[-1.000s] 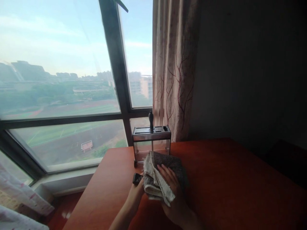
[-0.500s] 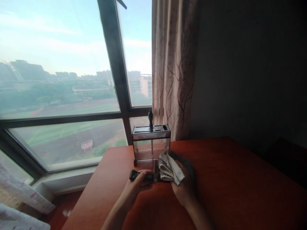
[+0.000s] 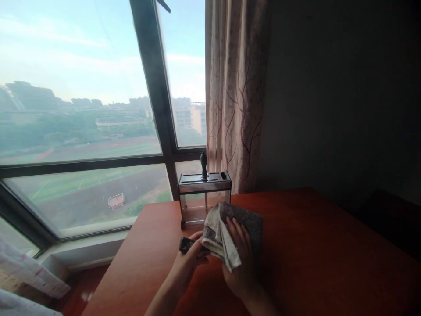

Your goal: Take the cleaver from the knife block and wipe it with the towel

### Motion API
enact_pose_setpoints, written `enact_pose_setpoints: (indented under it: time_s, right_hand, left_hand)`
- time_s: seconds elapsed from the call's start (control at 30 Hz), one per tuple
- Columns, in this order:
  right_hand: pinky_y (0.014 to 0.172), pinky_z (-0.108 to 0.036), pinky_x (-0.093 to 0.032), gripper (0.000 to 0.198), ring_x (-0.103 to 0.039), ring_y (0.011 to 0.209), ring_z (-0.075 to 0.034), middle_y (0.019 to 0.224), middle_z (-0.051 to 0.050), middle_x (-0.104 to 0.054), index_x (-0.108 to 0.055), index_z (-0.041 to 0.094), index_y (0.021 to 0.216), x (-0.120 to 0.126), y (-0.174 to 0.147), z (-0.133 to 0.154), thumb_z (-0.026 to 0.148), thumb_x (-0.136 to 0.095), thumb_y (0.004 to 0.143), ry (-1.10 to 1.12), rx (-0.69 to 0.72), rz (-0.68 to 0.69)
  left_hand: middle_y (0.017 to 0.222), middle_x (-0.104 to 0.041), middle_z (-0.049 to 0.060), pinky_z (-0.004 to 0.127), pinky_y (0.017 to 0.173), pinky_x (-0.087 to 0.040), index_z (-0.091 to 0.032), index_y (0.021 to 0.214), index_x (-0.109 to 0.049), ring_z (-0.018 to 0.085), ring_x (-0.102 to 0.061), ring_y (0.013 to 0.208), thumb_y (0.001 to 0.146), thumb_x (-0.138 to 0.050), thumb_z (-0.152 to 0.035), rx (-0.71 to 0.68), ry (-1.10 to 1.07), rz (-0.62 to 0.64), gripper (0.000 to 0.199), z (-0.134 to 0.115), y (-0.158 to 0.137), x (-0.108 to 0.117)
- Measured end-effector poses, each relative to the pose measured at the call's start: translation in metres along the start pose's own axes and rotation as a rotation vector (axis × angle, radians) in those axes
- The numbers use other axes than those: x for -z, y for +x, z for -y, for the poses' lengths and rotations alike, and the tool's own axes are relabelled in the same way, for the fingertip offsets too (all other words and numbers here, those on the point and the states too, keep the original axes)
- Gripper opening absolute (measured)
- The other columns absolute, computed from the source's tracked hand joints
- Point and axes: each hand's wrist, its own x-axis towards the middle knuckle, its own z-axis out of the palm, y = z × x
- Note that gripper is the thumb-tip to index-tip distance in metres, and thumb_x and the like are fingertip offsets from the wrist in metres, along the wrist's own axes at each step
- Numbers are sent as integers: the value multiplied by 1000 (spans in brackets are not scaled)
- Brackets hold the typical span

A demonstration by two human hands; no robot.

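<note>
My left hand (image 3: 190, 259) is wrapped round the black handle of a kitchen knife (image 3: 186, 245). Its blade, which looked broad a moment ago, is covered now by a folded grey and off-white cloth (image 3: 215, 232). My right hand (image 3: 241, 259) grips that cloth, fingers pressed over its grey side, close against my left fingers. Just behind the cloth stands a see-through knife block (image 3: 194, 206) with a dark slotted top. One black handle (image 3: 204, 166) sticks up out of a slot in it.
The reddish-brown wooden table (image 3: 312, 245) runs off to the right, with its left edge sloping beside my left arm. A large window (image 3: 82, 131) lies beyond on the left. A patterned curtain (image 3: 237, 96) hangs behind the knife block.
My right hand has moved left with the cloth along the knife, up to the handle. The blade part seen before is now hidden beneath the cloth.
</note>
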Motion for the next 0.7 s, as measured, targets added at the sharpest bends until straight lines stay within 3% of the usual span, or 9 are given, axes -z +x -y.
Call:
enact_pose_setpoints:
  time_s: [0.13,0.27,0.43,0.7]
  right_hand:
    - [112,-57,-21,81,-23,141,-34,155,-9,-27,-23,17,149,1,1,17,17,-50,73,-33,111,97]
    - [112,-55,-22,76,-25,140,-33,153,-10,-31,-27,15,147,3,3,8,20,-50,75,-69,154,71]
    - [111,-56,-23,66,-27,140,-32,148,-9,-40,-32,18,144,9,6,-15,20,-45,80,-114,87,-30]
    - [107,-56,-33,53,-36,135,-30,139,-9,-50,-33,23,143,7,-8,-33,28,-39,91,43,-30,-202]
  left_hand:
    - [85,-74,9,31,61,-49,-17,97,-69,25,-67,75,60,-82,-31,-31,-52,-69,42,13,0,-7]
    - [88,-74,9,31,63,-50,-16,100,-69,25,-67,77,58,-83,-38,-27,-72,-53,50,11,2,-6]
    - [77,-72,5,26,57,-48,-17,97,-68,17,-64,62,70,-75,-38,-61,-64,12,35,-1,3,2]
    - [89,-72,11,27,57,-49,-16,98,-68,23,-67,76,74,-71,-39,-106,73,47,33,-4,2,8]
